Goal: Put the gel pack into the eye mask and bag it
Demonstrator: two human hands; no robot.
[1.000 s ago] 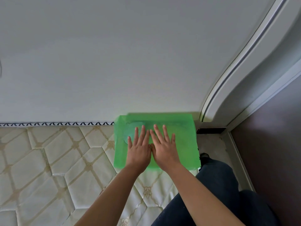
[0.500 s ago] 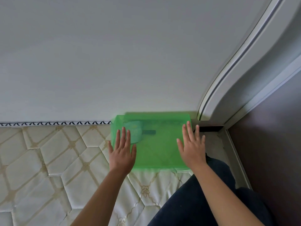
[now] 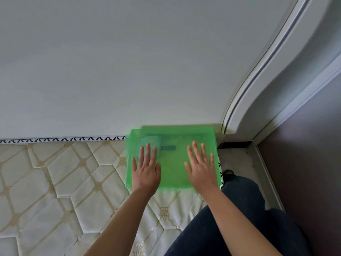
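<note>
Green translucent bag (image 3: 173, 170) lies flat on the mattress (image 3: 55, 182) corner by the wall (image 3: 110, 71). Eye mask (image 3: 151, 140) shows through its far-left part; gel pack not discernible. Left hand (image 3: 146, 172) and right hand (image 3: 201, 169) press flat, fingers straight, well apart, probably smoothing out air.

Seen only dimly through the green bag (image 3: 173, 169): a pale rounded shape (image 3: 154, 142) and a dark strip (image 3: 168, 148), too vague to name. Partly covered by fingers of the left hand (image 3: 146, 172). Smeared along the bag's far edge. Cut off at the bottom: both forearms (image 3: 127, 218), the dark trouser leg (image 3: 193, 241), the mattress (image 3: 55, 182).
</note>
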